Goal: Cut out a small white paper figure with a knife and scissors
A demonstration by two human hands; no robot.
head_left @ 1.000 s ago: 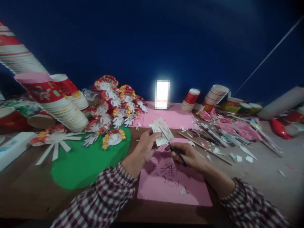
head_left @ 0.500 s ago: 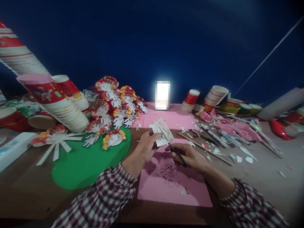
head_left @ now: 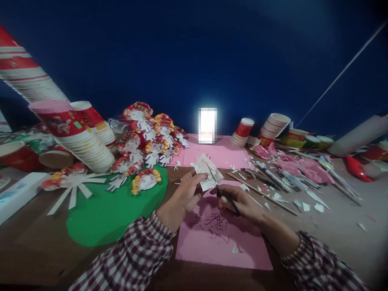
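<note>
Our left hand clamps the white drawn-on paper piece; our right hand grips black-handled scissors above the pink paper sheet.

The brown table bears green card, pink paper and white scraps

Craft workspace, by its look; brown bench strewn with paper scraps, pens, pink sheets; stacked paper cups; cut-out paper figures massed together; plain dark-blue backdrop behind.
</note>
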